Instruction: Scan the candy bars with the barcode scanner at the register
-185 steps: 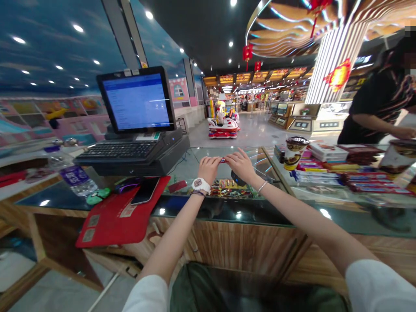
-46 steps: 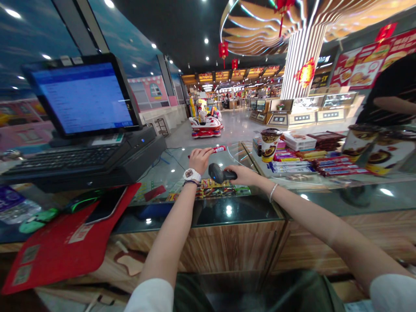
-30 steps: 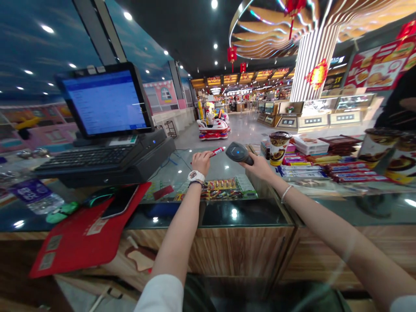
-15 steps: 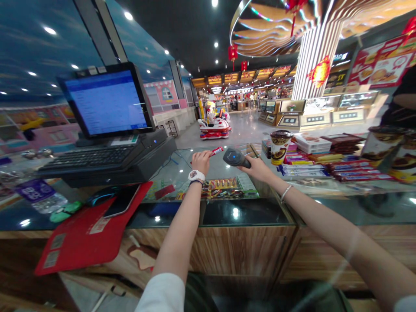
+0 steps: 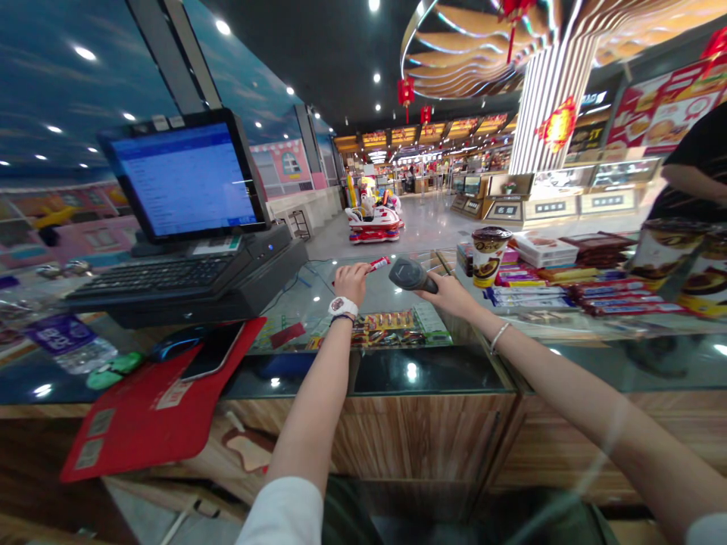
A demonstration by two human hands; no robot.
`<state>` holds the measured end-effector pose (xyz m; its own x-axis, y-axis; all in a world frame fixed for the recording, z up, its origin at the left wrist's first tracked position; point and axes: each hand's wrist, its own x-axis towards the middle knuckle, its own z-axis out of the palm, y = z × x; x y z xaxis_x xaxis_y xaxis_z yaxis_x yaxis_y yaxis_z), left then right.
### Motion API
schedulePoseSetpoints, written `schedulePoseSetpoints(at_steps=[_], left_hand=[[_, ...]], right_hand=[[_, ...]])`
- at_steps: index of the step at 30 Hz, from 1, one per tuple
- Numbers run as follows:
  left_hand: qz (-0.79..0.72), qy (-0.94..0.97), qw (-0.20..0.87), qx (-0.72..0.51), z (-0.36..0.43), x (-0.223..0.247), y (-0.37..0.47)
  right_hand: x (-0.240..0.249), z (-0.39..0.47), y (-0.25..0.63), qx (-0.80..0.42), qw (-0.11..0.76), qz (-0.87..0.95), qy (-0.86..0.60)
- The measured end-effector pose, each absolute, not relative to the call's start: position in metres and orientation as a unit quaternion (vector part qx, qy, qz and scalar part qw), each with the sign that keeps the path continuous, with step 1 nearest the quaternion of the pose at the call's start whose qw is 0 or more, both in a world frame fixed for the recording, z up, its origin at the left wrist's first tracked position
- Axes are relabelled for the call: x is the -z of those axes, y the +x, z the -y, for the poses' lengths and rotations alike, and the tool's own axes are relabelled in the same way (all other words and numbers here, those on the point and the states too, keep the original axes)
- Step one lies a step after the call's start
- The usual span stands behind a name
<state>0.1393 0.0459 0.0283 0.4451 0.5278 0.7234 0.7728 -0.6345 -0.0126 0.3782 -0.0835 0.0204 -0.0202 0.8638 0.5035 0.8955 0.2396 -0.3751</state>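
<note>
Above the glass counter (image 5: 318, 303), my left hand (image 5: 351, 283) is closed around a thin red snack stick (image 5: 379, 263), whose end pokes out to the right of the fingers. My right hand (image 5: 451, 294) grips the handle of a dark grey barcode scanner (image 5: 410, 274). The scanner's head points left, close to the stick but apart from it. Packaged sweets (image 5: 391, 325) show beneath the glass below both hands. The palm side of each hand is hidden.
On the left stand a monitor (image 5: 187, 178), a keyboard (image 5: 153, 272) and a phone (image 5: 214, 352) on a red mat (image 5: 153, 416). Cups (image 5: 491, 257) and wrapped bars (image 5: 625, 297) cover the right counter. A person in black (image 5: 696, 170) stands beyond it.
The person at the far right has come further into view, with a forearm now showing. The blue light on the scanner has gone out. Both my hands are nearly still.
</note>
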Motion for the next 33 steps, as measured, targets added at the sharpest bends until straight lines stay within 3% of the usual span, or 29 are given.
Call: schedulePoseSetpoints(at_steps=[15, 27, 33], left_hand=[[0.366, -0.831, 0.188, 0.374, -0.033, -0.04, 0.147], [0.324, -0.845, 0.181, 0.385, -0.027, -0.046, 0.154], [0.307, -0.858, 0.191, 0.365, -0.017, -0.047, 0.161]], right_hand=[[-0.008, 0.081, 0.376, -0.018, 0.293, 0.81, -0.508], [0.002, 0.075, 0.372, -0.017, 0.214, 0.84, -0.498], [0.002, 0.076, 0.368, -0.029, 0.222, 0.841, -0.492]])
